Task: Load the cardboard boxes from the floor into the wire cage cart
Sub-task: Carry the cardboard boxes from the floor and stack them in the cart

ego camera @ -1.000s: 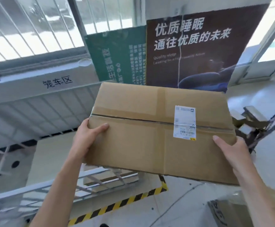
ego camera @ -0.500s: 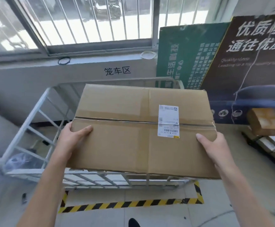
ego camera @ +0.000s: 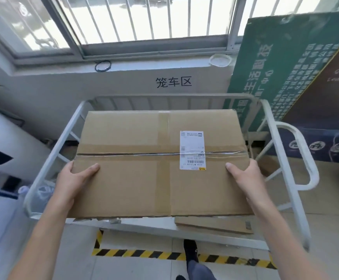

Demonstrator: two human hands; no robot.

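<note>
cart [ego camera: 53, 158] interior behind box [ego camera: 136, 182]

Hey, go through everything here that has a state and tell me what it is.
Brown cardboard box: taped shut, held above the cart.
White wire cage cart: open-topped, standing by the wall.
Left hand: grips the box's left edge, thumb on top.
Right hand: grips the box's right edge, thumb on top.

Black "笼车区" on white wall [ego camera: 124, 83]. White shipping label [ego camera: 192, 150] on brown cardboard box [ego camera: 124, 178]: barcode, print too small to read. Green board [ego camera: 265, 67]: sideways Chinese text, illegible.
</note>
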